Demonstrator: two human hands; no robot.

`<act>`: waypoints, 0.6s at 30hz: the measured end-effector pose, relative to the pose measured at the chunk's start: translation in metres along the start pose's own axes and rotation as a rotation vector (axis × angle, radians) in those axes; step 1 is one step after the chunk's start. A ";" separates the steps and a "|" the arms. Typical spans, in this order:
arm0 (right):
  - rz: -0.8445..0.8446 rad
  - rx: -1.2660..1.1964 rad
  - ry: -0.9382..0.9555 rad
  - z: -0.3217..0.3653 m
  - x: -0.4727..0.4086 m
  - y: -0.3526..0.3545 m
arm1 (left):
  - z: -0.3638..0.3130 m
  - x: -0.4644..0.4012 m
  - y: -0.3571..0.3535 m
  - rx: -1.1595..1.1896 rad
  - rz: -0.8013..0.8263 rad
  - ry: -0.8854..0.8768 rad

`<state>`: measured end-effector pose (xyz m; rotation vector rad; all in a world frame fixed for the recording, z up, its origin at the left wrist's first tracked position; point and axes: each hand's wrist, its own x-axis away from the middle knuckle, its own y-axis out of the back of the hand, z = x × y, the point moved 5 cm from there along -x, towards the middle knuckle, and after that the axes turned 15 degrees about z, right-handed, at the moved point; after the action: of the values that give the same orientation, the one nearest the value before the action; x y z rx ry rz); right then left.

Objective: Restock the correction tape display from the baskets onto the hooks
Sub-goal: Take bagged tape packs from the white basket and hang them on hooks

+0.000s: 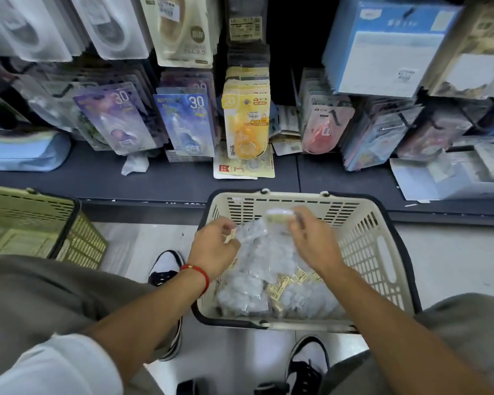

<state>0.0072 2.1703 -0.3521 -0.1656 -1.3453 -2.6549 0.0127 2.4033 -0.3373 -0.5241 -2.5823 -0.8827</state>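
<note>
Correction tape packets (257, 263), clear-wrapped, sit between the two hands above the beige basket (377, 243). The left hand (214, 249) has its fingers curled, pinching the near-left edge of a packet; the right hand (311, 240) has its fingers bent down, pinching a small whitish packet (278, 216) lifted at the far side of the pile, though motion blur leaves the exact hold uncertain. Below the hands the beige basket holds a heap of packets with yellow labels, so I judge most of the stock is not yet hung. Left of it stands a green basket (40, 226), whose contents I cannot see. Farther off, past the dark shelf (97, 178), the hooks carry rows of carded tapes: purple (117, 118), blue (188, 121), yellow (247, 121), pink (324, 129). Those rows look well filled; which hook takes these packets I cannot tell.
</note>
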 end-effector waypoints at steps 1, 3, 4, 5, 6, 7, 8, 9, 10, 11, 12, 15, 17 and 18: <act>-0.107 -0.276 -0.056 -0.004 0.000 0.018 | -0.003 -0.001 0.000 0.119 -0.014 0.026; -0.172 -0.857 -0.183 -0.011 0.000 0.035 | -0.008 -0.001 -0.007 0.333 0.004 0.073; -0.152 -1.056 -0.229 -0.012 0.001 0.037 | -0.010 -0.001 -0.011 0.424 0.022 0.087; -0.112 -1.157 -0.252 -0.011 0.000 0.038 | -0.012 -0.001 -0.015 0.506 0.048 0.096; -0.059 -1.201 -0.250 -0.009 0.000 0.036 | -0.014 -0.001 -0.018 0.590 0.089 0.094; 0.000 -1.214 -0.236 -0.005 -0.001 0.033 | -0.017 -0.001 -0.021 0.665 0.148 0.076; 0.060 -1.219 -0.215 -0.001 -0.003 0.026 | -0.020 -0.001 -0.022 0.697 0.210 0.036; 0.107 -1.209 -0.200 0.001 -0.004 0.019 | -0.023 -0.001 -0.021 0.684 0.251 -0.005; 0.123 -1.178 -0.210 0.001 -0.006 0.011 | -0.022 -0.001 -0.019 0.653 0.258 -0.028; 0.109 -1.104 -0.241 -0.003 -0.009 0.004 | -0.019 -0.002 -0.016 0.627 0.232 -0.027; 0.085 -0.952 -0.273 -0.010 -0.012 -0.002 | -0.014 -0.002 -0.011 0.610 0.184 -0.011; 0.396 -0.174 -0.247 -0.028 -0.012 -0.034 | 0.000 -0.004 0.004 0.568 0.040 0.042; 0.744 0.135 -0.191 -0.041 0.002 -0.072 | 0.004 -0.006 0.014 0.480 -0.002 0.050; 0.810 0.226 -0.147 -0.043 0.008 -0.081 | 0.004 -0.007 0.018 0.436 -0.013 0.048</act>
<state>-0.0172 2.1818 -0.4403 -0.7136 -1.2444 -1.8332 0.0258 2.4183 -0.3342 -0.3527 -2.6240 -0.3094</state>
